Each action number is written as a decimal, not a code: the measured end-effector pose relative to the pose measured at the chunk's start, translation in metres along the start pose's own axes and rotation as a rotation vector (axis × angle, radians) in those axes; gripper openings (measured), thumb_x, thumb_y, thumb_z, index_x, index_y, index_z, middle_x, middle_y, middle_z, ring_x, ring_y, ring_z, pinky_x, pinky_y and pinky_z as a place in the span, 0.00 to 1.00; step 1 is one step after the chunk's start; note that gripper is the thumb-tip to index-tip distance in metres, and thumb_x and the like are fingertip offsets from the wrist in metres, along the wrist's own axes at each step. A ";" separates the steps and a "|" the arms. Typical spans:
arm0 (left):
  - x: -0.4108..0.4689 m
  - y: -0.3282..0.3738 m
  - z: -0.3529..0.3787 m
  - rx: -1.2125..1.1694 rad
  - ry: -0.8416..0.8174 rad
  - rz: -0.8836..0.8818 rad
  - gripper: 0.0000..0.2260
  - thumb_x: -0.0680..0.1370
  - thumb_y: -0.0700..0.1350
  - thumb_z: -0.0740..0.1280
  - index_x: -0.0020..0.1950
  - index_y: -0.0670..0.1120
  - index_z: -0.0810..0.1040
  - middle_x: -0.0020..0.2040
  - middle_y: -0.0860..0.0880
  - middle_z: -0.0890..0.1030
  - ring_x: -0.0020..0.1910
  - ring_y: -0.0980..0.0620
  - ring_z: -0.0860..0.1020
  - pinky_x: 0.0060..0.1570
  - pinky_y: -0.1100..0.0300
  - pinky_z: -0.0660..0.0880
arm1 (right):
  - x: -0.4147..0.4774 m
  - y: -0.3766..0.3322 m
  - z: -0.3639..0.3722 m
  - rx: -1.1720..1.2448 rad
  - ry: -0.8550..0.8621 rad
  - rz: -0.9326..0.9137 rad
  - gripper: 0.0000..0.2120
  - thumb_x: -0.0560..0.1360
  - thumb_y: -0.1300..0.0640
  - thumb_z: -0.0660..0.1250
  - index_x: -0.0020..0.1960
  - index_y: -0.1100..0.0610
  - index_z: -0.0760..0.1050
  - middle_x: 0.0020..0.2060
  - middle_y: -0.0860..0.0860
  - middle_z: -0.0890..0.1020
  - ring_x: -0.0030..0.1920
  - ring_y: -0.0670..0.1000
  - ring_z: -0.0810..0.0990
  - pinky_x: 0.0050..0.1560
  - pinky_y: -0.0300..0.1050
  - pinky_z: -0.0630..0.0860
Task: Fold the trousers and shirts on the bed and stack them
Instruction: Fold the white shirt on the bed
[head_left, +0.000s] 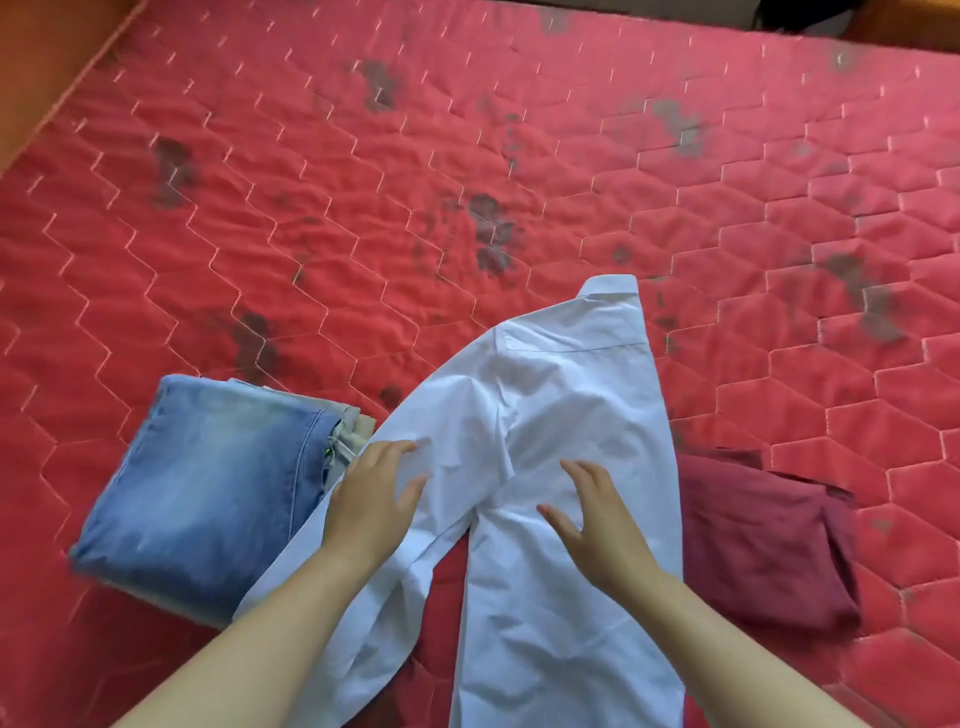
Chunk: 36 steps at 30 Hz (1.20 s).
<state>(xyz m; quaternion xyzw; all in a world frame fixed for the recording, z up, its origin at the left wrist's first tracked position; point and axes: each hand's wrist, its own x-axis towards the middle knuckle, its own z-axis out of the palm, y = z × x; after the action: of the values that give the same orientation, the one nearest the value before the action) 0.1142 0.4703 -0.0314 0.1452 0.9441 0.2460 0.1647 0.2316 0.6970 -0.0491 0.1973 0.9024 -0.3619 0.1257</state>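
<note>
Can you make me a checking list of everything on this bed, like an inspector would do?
Surface: red quilted mattress, with dark stains scattered over it.
Job's things: white long-sleeved shirt, spread out with its collar on the far side, not yet folded. Folded blue denim jeans lie to its left on top of beige folded cloth. A folded dark red garment lies at the shirt's right edge.
Clutter: nothing seen.
Hands: left hand and right hand are both open, fingers spread over the shirt.
Cables: nothing seen.
Surroundings: orange-brown wooden bed frame at the upper left.
</note>
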 end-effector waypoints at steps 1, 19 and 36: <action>-0.001 -0.008 0.000 0.013 0.002 0.001 0.15 0.75 0.45 0.67 0.62 0.47 0.74 0.61 0.49 0.75 0.61 0.46 0.72 0.61 0.53 0.68 | -0.001 0.002 0.011 -0.012 -0.013 0.011 0.29 0.76 0.45 0.62 0.72 0.55 0.59 0.70 0.51 0.62 0.67 0.50 0.66 0.64 0.42 0.67; -0.007 -0.055 0.031 0.075 -0.201 -0.150 0.28 0.78 0.47 0.60 0.75 0.47 0.52 0.71 0.43 0.65 0.66 0.42 0.68 0.58 0.47 0.70 | -0.023 0.019 0.091 -0.156 0.128 0.190 0.27 0.76 0.48 0.64 0.71 0.56 0.63 0.73 0.53 0.62 0.73 0.53 0.58 0.70 0.53 0.60; -0.007 -0.057 0.028 -0.087 -0.050 0.036 0.20 0.79 0.46 0.61 0.70 0.43 0.64 0.67 0.46 0.69 0.67 0.47 0.66 0.63 0.58 0.61 | -0.021 -0.003 0.106 0.002 0.266 0.217 0.27 0.76 0.50 0.65 0.71 0.57 0.62 0.72 0.54 0.62 0.72 0.53 0.58 0.70 0.47 0.55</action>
<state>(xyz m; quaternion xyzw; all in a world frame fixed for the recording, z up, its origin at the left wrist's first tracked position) 0.1204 0.4317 -0.0825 0.1612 0.9253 0.2862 0.1898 0.2576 0.6150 -0.1150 0.3397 0.8841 -0.3179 0.0434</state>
